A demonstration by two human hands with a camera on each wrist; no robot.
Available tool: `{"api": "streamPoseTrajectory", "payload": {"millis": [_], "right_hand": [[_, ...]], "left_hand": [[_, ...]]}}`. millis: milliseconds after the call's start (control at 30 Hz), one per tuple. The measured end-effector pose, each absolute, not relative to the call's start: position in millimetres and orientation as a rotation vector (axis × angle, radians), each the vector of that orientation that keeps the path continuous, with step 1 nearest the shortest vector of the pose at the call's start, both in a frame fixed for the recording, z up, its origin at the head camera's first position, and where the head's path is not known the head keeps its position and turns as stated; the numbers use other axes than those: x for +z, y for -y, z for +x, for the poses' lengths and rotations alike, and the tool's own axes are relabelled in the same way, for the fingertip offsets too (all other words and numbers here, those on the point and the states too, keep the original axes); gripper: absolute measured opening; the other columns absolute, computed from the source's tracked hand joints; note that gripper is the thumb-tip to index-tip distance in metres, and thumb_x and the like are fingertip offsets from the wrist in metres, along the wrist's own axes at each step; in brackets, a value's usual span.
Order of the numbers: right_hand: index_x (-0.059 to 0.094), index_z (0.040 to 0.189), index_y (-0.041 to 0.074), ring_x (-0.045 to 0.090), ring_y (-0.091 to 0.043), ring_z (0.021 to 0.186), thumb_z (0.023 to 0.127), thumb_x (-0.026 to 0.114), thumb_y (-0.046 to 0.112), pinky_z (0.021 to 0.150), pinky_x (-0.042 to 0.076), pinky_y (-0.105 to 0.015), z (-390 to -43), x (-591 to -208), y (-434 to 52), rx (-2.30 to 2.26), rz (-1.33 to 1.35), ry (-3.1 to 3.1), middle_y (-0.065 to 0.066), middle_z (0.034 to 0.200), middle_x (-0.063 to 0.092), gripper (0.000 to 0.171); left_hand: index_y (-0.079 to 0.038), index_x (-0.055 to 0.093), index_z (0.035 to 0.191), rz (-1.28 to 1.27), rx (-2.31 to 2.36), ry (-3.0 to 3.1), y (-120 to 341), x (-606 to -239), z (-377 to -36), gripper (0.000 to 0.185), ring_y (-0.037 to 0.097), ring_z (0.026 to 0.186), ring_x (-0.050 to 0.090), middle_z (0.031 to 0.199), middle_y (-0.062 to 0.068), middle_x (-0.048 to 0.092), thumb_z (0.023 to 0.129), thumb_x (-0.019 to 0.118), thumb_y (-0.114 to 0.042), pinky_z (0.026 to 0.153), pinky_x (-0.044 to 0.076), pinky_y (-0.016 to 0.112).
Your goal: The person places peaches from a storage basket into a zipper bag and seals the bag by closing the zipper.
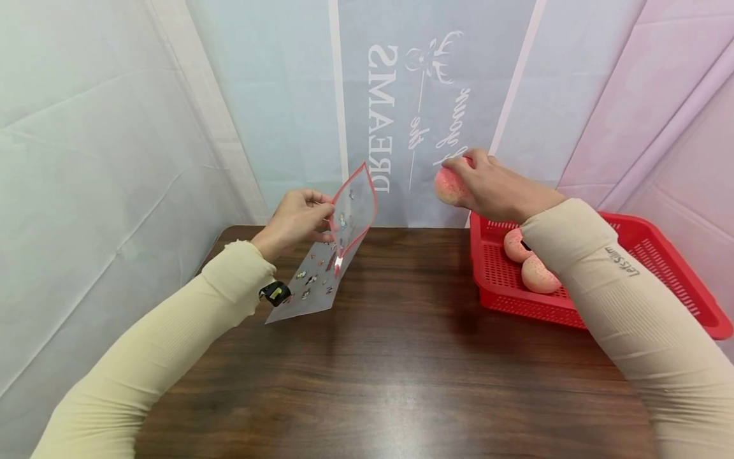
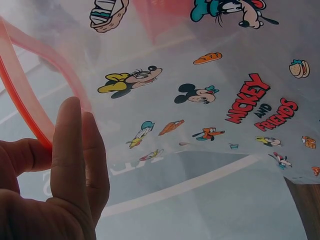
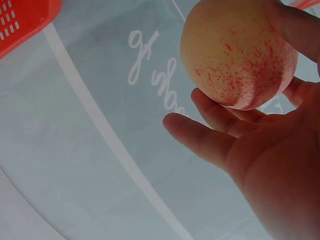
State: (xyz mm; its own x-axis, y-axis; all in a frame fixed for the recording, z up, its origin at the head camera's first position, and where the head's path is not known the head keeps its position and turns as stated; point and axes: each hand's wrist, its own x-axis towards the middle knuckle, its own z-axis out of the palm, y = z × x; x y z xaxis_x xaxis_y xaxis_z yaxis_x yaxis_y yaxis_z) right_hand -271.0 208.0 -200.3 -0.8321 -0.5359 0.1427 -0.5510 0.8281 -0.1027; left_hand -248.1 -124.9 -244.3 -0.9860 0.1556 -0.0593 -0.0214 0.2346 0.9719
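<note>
My left hand (image 1: 301, 217) pinches the red zip rim of a clear plastic bag (image 1: 335, 255) printed with cartoon figures and holds it up above the brown table (image 1: 367, 370). In the left wrist view the fingers (image 2: 75, 165) press the red rim (image 2: 22, 97), and the bag (image 2: 210, 100) fills the frame. My right hand (image 1: 487, 185) grips a pink speckled peach (image 1: 450, 185) in the air, to the right of the bag's mouth. The right wrist view shows the peach (image 3: 237, 55) held between fingers and thumb.
A red perforated basket (image 1: 648, 255) stands at the table's right edge with two more peaches (image 1: 530, 261) in it, partly hidden by my right sleeve. Pale fabric sheets with mirrored lettering hang behind the table.
</note>
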Motion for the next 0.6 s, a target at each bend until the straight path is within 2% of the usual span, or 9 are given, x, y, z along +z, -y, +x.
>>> {"api": "streamPoseTrajectory", "payload": {"millis": [267,600], "right_hand": [[0.037,0.145,0.007,0.044,-0.046,0.116,0.089,0.07,0.006,0.097,0.05,-0.061,-270,-193,-200,0.198,0.912,2.851,-0.029,0.133,0.037,0.066],[0.038,0.145,0.009,0.043,-0.047,0.118,0.091,0.067,0.008,0.096,0.05,-0.059,-269,-188,-190,0.208,0.932,2.825,-0.029,0.133,0.038,0.061]], "left_hand": [[0.005,0.055,0.117,0.132,1.856,-2.346,125,-246,-248,0.021,0.018,0.071,0.066,0.085,0.012,0.064,0.099,0.051,-0.005,0.068,0.065,0.033],[0.006,0.053,0.116,0.134,1.861,-2.353,124,-248,-249,0.021,0.015,0.067,0.065,0.083,0.01,0.06,0.097,0.05,-0.003,0.07,0.065,0.035]]}}
